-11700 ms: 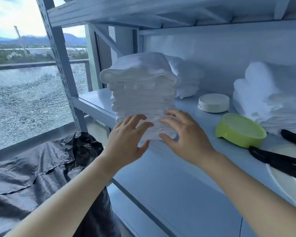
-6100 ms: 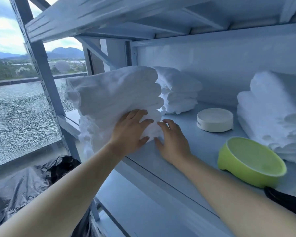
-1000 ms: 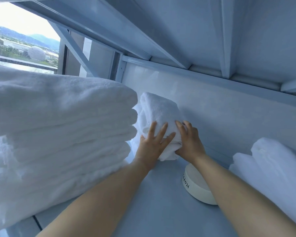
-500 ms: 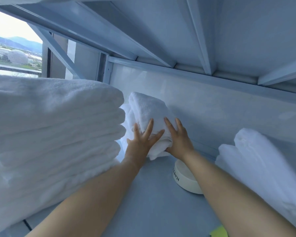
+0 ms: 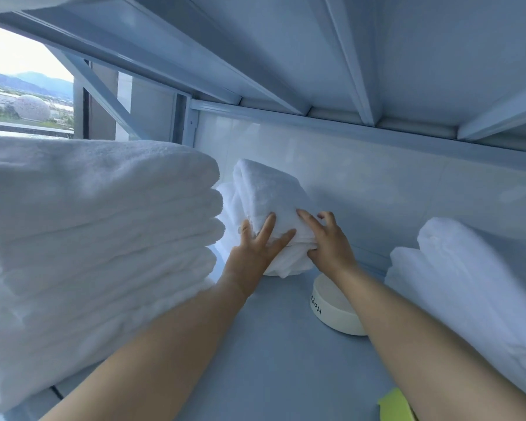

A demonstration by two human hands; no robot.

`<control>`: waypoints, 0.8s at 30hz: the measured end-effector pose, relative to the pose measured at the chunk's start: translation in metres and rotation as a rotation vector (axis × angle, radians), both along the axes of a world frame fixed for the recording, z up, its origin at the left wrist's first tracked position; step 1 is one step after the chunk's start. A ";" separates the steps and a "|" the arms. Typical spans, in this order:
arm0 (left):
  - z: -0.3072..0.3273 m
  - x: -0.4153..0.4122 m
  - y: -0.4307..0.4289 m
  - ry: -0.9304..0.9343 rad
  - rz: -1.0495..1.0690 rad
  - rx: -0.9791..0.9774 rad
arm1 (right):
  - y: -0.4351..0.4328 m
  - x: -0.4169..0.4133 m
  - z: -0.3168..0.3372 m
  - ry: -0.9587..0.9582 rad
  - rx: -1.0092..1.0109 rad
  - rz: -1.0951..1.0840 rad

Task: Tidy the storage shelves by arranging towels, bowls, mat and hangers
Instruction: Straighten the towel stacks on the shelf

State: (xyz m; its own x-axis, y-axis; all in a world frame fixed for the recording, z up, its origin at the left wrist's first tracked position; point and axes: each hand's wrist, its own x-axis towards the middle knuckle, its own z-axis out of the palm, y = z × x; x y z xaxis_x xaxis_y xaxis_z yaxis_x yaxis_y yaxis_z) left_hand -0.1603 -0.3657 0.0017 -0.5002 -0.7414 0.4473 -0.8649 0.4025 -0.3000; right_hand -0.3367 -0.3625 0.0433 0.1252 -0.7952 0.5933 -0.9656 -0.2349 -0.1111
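Left hand (image 5: 251,253) flat, right hand (image 5: 331,246) around towels (image 5: 266,192)

Shelf (image 5: 271,366) contents: tall towel stack (image 5: 97,238) at 9 o'clock; small towel stack (image 5: 268,192) at 12; white bowl (image 5: 337,320) near centre; towel pile (image 5: 468,284) at 3; green bowl (image 5: 395,405) at 5.

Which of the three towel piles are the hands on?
The small pile by the back wall; the tall left stack and right pile are bigger, nearer.

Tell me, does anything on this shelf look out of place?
The small towel pile at the back sags unevenly, unlike the neat stack on the left; the left hand presses it, the right hand grips it.
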 end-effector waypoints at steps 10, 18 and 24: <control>0.000 0.014 0.035 0.121 -0.036 -0.070 | 0.054 -0.002 0.000 0.054 -0.057 -0.056; 0.004 0.004 0.016 0.121 0.230 -0.125 | 0.044 0.012 0.014 0.074 0.040 -0.090; -0.005 -0.012 0.017 0.008 0.237 -0.204 | 0.040 0.011 -0.001 0.090 0.065 -0.016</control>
State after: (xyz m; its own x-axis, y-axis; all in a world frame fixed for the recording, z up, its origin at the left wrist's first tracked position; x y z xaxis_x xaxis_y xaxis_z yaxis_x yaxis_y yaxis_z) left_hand -0.1721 -0.3492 -0.0029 -0.3202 -0.7313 0.6022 -0.9300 0.1215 -0.3469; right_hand -0.3254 -0.3226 0.0427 0.1623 -0.8338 0.5276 -0.9761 -0.2141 -0.0381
